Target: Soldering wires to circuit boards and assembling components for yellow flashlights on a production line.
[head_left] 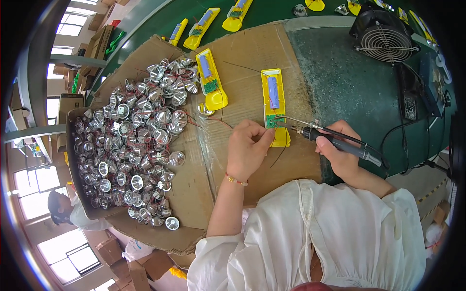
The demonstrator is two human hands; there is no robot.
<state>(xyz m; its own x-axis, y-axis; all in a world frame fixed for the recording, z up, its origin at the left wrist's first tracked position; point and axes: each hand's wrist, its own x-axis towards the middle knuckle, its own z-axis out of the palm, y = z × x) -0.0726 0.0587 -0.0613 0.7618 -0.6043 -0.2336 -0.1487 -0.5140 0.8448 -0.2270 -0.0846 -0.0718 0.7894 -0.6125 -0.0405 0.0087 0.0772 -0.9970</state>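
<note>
My right hand (343, 148) is wrapped round a soldering iron (335, 140) with a black grip. A thin metal tube runs along the iron, and both its end and the iron's tip meet the green circuit board (274, 121). That board sits in a yellow plastic housing (280, 140), below a blue cylindrical battery (273, 92). Thumb and forefinger of my left hand (248, 148) are pinched at the board's left edge; what they hold is too small to make out. Thin dark wires stick out from the housing.
Left of my hands, a cardboard box (194, 230) holds many silver reflector cups (138, 121) with red wires. A similar yellow housing (216, 99) lies beside them. More housings (201, 28) line the far green bench. A black fan (386, 41) stands far right, near cables and a dark box (432, 80).
</note>
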